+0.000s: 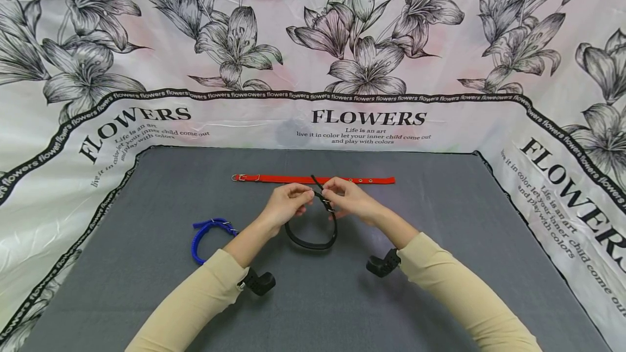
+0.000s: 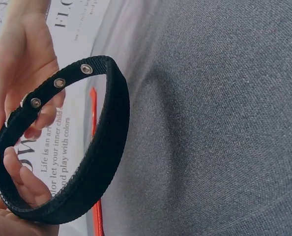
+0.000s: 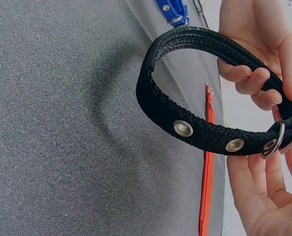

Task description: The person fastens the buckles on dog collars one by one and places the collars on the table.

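A black strap collar with metal eyelets (image 1: 311, 245) hangs as a loop between both hands above the grey cloth; it also shows in the left wrist view (image 2: 117, 132) and the right wrist view (image 3: 158, 105). The left hand (image 1: 288, 201) pinches the strap on the loop's left side near the buckle. At the buckle (image 1: 327, 205), the right hand (image 1: 353, 200) pinches the strap, whose free end points up past the fingers. A metal ring (image 3: 279, 142) sits beside the buckle in the right wrist view.
Behind the hands a red collar (image 1: 293, 179) lies straight across the grey cloth (image 1: 146, 297). A blue collar (image 1: 197, 243), curled in a loop, lies left of the left forearm, which partly covers it. Flower-printed fabric (image 1: 244, 124) borders the grey surface.
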The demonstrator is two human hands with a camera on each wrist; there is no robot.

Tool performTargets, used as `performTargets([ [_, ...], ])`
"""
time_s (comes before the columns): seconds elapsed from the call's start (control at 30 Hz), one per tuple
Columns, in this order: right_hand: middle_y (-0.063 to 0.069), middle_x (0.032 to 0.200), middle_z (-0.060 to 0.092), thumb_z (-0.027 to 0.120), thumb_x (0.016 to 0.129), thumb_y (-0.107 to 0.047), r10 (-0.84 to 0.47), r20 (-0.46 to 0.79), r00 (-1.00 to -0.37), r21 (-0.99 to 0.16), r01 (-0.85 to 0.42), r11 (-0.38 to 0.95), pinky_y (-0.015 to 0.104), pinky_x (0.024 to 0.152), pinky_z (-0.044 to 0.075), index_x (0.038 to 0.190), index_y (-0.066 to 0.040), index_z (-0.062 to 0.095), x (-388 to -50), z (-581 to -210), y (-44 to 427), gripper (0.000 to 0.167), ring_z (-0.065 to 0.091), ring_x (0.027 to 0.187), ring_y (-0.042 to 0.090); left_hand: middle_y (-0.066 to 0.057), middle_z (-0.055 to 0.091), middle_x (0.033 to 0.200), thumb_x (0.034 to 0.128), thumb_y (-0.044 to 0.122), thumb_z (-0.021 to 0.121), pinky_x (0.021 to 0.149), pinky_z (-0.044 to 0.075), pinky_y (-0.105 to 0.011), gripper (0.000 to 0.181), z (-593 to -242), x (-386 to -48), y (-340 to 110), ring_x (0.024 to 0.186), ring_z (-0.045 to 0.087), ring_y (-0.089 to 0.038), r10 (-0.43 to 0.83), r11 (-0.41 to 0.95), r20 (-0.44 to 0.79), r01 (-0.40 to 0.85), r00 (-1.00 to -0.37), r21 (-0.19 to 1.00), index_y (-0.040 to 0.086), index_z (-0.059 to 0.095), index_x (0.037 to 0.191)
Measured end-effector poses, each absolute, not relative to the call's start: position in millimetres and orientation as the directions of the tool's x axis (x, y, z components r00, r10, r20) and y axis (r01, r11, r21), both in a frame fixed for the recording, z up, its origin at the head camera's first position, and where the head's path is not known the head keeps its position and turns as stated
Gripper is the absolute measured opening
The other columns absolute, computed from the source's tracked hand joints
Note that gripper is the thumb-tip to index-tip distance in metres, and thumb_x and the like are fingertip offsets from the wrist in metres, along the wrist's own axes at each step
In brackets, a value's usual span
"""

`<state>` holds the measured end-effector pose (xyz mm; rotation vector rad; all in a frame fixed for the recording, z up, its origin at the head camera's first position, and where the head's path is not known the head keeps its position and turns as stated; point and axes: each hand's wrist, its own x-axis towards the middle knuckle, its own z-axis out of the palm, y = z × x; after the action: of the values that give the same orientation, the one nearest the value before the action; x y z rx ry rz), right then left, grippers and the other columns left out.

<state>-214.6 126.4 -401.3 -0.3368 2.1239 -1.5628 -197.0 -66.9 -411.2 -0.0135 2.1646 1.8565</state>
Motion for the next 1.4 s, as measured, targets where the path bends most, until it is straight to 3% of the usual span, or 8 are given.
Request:
performTargets([
  [0.27,0.013,0.116,0.051,0.053,0.094,-0.028,-0.417,-0.218,-0.882,-0.922,0.046,0.385,0.039,0.079,0.053,0.119,-0.003,0.05,-215.6,-398.5,125.5,0.036,0.05,0.094,0.024,-0.011,0.068,0.094,0.0899,0.029,0.06,0.068,0.048,-0.033,0.025,-410.6,-196.5,-67.8,0.068,0.057,-0.016,0.182,0.198,-0.212,-0.176,-0.96,0.964,0.014,0.063,0.109],
  [0.47,0.017,0.12,0.054,0.054,0.094,-0.029,-0.385,-0.151,-0.91,-0.924,-0.008,0.383,0.04,0.085,0.05,0.118,-0.011,0.055,-216.6,-396.5,124.8,0.031,0.054,0.103,0.022,-0.007,0.069,0.091,0.0902,0.029,0.06,0.065,0.044,-0.034,0.025,-411.6,-196.5,-68.3,0.064,0.052,-0.015,0.227,0.231,-0.227,-0.174,-0.947,0.957,0.015,0.062,0.111],
  [0.63,0.012,0.114,0.057,0.056,0.092,-0.03,-0.369,-0.145,-0.918,-0.918,-0.015,0.397,0.041,0.085,0.049,0.119,-0.015,0.056,-217.5,-393.9,122.6,0.03,0.055,0.098,0.02,-0.002,0.069,0.085,0.0895,0.028,0.061,0.062,0.043,-0.031,0.023,-412.5,-196.0,-66.8,0.061,0.051,-0.012,0.25,0.233,-0.234,-0.176,-0.94,0.956,0.015,0.063,0.108],
  [0.83,0.015,0.111,0.057,0.056,0.093,-0.026,-0.393,-0.127,-0.911,-0.914,-0.046,0.402,0.034,0.08,0.049,0.12,-0.009,0.054,-217.5,-392.4,122.6,0.032,0.054,0.092,0.02,-0.001,0.069,0.085,0.0892,0.028,0.062,0.061,0.042,-0.028,0.022,-412.8,-195.4,-65.3,0.062,0.051,-0.012,0.246,0.232,-0.237,-0.181,-0.94,0.956,0.015,0.063,0.107],
  [1.03,0.016,0.106,0.055,0.057,0.092,-0.02,-0.421,-0.127,-0.898,-0.929,-0.041,0.369,0.044,0.083,0.05,0.111,-0.008,0.054,-217.4,-391.4,123.7,0.023,0.056,0.089,0.021,-0.012,0.068,0.096,0.0896,0.027,0.061,0.067,0.044,-0.034,0.022,-411.9,-193.6,-65.0,0.068,0.052,-0.015,0.226,0.224,-0.224,-0.173,-0.948,0.959,0.014,0.064,0.107],
  [1.13,0.012,0.106,0.055,0.055,0.092,-0.016,-0.439,-0.133,-0.889,-0.927,-0.046,0.373,0.045,0.082,0.05,0.108,-0.006,0.054,-217.5,-391.0,124.7,0.019,0.057,0.088,0.021,-0.017,0.067,0.101,0.0901,0.026,0.06,0.074,0.045,-0.039,0.022,-412.4,-194.0,-65.0,0.076,0.055,-0.023,0.226,0.217,-0.213,-0.164,-0.951,0.962,0.013,0.064,0.107],
  [1.27,0.012,0.107,0.055,0.055,0.09,-0.012,-0.464,-0.149,-0.873,-0.921,-0.049,0.387,0.045,0.083,0.05,0.106,-0.004,0.054,-217.6,-390.9,125.8,0.019,0.057,0.091,0.022,-0.019,0.065,0.103,0.0912,0.025,0.059,0.08,0.044,-0.045,0.023,-413.6,-194.5,-65.0,0.091,0.055,-0.037,0.229,0.21,-0.205,-0.157,-0.952,0.965,0.011,0.063,0.109],
  [1.4,0.013,0.105,0.055,0.057,0.089,-0.011,-0.489,-0.162,-0.857,-0.919,-0.049,0.391,0.046,0.084,0.05,0.105,-0.002,0.054,-218.3,-390.8,126.1,0.019,0.057,0.093,0.023,-0.018,0.065,0.104,0.0916,0.025,0.058,0.084,0.044,-0.047,0.023,-414.0,-195.1,-65.4,0.096,0.054,-0.04,0.227,0.213,-0.212,-0.164,-0.95,0.963,0.01,0.063,0.109],
])
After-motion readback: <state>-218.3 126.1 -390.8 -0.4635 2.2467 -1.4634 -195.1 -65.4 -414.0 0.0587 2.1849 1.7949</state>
